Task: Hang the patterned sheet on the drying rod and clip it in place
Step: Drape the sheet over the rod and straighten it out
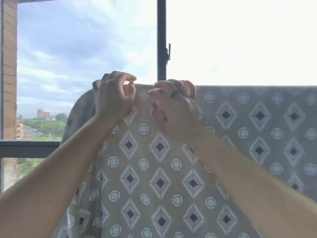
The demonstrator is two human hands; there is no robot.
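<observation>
The patterned sheet (154,169), grey-beige with white diamonds and rings, hangs over a horizontal line at about mid-height; the rod itself is hidden under the fabric. My left hand (113,98) grips the sheet's top fold near its left end, fingers curled over the edge. My right hand (175,100), wearing a dark ring, pinches the top fold just to the right of it. A small dark object may sit under the left fingers; I cannot tell if it is a clip. To the right the sheet's top edge (257,86) runs straight and flat.
A dark vertical window post (161,38) with a latch (168,52) stands behind the hands. A brick wall (9,66) is at far left, a dark horizontal rail (29,148) below it. Sky and distant buildings lie beyond.
</observation>
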